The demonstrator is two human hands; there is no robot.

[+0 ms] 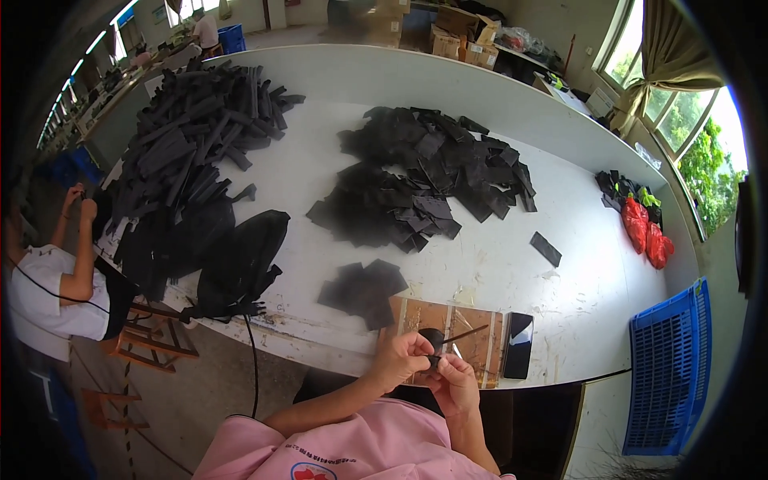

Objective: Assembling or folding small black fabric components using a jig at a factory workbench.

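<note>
Black piece | hands pinching | near table edge | phone rightward

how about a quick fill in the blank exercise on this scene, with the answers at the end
1. The left hand and right hand pinch a small piece coloured ____.
2. From the person's side, the phone lies to the ____ of the brown board.
3. The crate beside the right end of the white table is coloured ____.
4. The person at the table wears a shirt that is mainly ____.

Missing words: black; right; blue; pink.
</note>
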